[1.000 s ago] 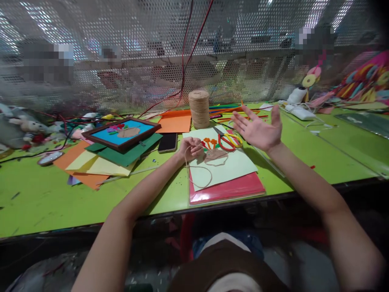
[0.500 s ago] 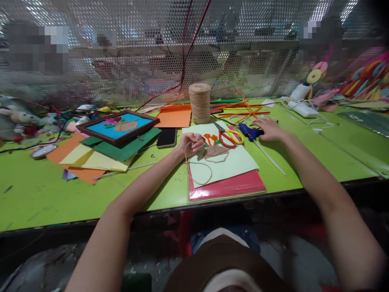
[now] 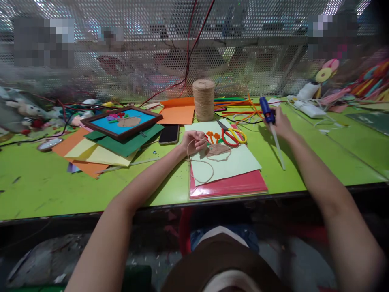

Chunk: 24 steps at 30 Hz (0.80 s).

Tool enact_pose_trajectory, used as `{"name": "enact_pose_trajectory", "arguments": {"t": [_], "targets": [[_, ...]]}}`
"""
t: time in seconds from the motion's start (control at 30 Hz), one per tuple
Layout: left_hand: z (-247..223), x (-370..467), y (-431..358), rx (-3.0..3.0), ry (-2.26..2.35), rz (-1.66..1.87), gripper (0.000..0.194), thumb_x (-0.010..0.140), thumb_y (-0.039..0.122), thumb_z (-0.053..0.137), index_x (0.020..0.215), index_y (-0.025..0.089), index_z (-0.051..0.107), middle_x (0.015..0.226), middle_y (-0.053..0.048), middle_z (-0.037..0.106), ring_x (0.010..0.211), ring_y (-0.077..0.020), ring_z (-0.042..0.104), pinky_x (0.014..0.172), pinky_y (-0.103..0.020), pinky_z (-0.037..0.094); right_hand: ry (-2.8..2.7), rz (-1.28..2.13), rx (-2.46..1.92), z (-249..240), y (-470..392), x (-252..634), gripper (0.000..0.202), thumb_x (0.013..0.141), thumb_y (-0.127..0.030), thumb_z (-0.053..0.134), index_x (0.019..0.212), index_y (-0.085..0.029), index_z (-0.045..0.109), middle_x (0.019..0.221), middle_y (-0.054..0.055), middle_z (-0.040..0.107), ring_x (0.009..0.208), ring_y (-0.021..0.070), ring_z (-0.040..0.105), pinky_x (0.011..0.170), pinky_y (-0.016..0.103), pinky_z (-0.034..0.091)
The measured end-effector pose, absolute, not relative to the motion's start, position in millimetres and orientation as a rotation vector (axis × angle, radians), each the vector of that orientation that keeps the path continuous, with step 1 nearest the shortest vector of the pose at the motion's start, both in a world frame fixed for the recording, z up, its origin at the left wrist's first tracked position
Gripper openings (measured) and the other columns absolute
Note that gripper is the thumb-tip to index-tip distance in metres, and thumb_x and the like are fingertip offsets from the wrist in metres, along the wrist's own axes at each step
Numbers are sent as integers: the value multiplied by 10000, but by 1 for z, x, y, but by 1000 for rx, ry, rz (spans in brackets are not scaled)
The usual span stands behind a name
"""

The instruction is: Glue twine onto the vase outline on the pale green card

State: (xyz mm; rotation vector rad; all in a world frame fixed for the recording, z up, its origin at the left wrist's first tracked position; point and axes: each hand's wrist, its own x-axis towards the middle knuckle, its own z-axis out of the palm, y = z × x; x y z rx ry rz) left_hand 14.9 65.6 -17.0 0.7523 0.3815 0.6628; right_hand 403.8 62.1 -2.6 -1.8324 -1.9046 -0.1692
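Note:
My left hand [image 3: 194, 141] is closed in a pinch on a thin jute twine [image 3: 202, 162], whose loose loop hangs over the pale green paper [image 3: 240, 160]. On that paper lies a brown basket shape [image 3: 218, 149] edged with twine, with orange pipe-cleaner flowers [image 3: 213, 135] above it. My right hand [image 3: 281, 121] grips a blue hot glue gun [image 3: 266, 109], raised off the table, a long clear glue stick [image 3: 278, 146] jutting from its back. Scissors [image 3: 232, 136] with red and yellow handles rest on the paper's right edge. The fingers of my right hand are partly hidden.
A jute twine spool [image 3: 203, 99] stands behind the paper. A framed blue picture [image 3: 121, 121] lies on coloured sheets [image 3: 100, 153] at left, beside a phone [image 3: 169, 134]. Pipe cleaners [image 3: 240, 106] lie at the back. A white power strip [image 3: 309, 108] with cables sits at right. A perforated metal screen [image 3: 136, 56] rises behind.
My right hand has taken hold of the glue gun and lifted it from the table, turning it. My left hand stays in place with the twine. The view has shifted slightly.

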Motion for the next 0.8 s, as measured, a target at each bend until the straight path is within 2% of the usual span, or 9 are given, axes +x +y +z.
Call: {"name": "enact_pose_trajectory", "arguments": {"t": [0.13, 0.2, 0.27, 0.37, 0.47, 0.57, 0.67, 0.73, 0.8], "targets": [[-16, 14, 65, 702, 395, 670, 290, 675, 131, 453, 449, 212, 289, 347, 22, 268, 299, -128, 328, 354, -245, 288, -1585, 34, -1458, -1, 65, 390, 543, 830, -570, 588, 1253, -253, 465, 1180, 120, 654, 926, 230, 625, 820, 397, 502], [-15, 15, 65, 698, 382, 716, 257, 667, 108, 469, 464, 195, 337, 405, -5, 390, 376, -141, 450, 405, -249, 361, -1503, 205, -1299, 4, 62, 377, 507, 852, -647, 536, 1173, -256, 524, 1055, 86, 679, 816, 188, 621, 752, 359, 511], [-14, 18, 65, 712, 364, 779, 201, 649, 73, 498, 499, 167, 404, 584, -53, 586, 572, -161, 614, 525, -254, 461, -1481, 304, -1232, 10, 55, 363, 524, 840, -688, 531, 1091, -231, 583, 902, 57, 679, 734, 167, 598, 680, 323, 498], [-12, 21, 65, 744, 333, 862, 162, 635, 38, 538, 538, 143, 463, 923, -81, 718, 909, -193, 694, 695, -257, 517, -1489, 459, -1182, 17, 39, 341, 467, 792, -622, 635, 1015, -212, 634, 789, 21, 641, 680, 137, 550, 607, 275, 447], [-8, 20, 65, 755, 310, 884, 176, 654, 26, 552, 541, 141, 479, 1007, -87, 727, 1061, -207, 675, 797, -271, 523, -1474, 677, -1144, 22, 22, 321, 353, 753, -533, 680, 883, -206, 654, 643, -11, 562, 571, 113, 467, 548, 270, 394], [-6, 17, 66, 732, 303, 897, 178, 728, 56, 568, 580, 143, 520, 823, -52, 706, 931, -186, 701, 827, -302, 532, -1546, 808, -1248, 24, 10, 305, 322, 651, -490, 745, 741, -197, 644, 540, -21, 510, 498, 109, 410, 503, 285, 376], [-6, 14, 69, 699, 313, 970, 185, 835, 122, 556, 652, 147, 550, 668, 4, 622, 712, -142, 677, 762, -305, 558, -1765, 918, -1345, 24, 4, 291, 342, 581, -460, 783, 758, -190, 671, 631, 24, 630, 595, 162, 530, 584, 325, 476], [-9, 12, 74, 681, 365, 959, 191, 892, 145, 532, 703, 144, 550, 661, 16, 597, 604, -103, 631, 655, -252, 558, -1937, 949, -1328, 22, 4, 283, 369, 587, -461, 775, 829, -193, 694, 769, 52, 707, 713, 210, 599, 682, 364, 526], [-11, 11, 80, 664, 432, 889, 211, 939, 149, 497, 732, 137, 533, 646, 28, 565, 461, -45, 521, 470, -144, 457, -2125, 899, -1352, 20, 6, 274, 361, 622, -469, 749, 849, -191, 715, 793, 53, 720, 728, 225, 610, 695, 384, 535]]}}
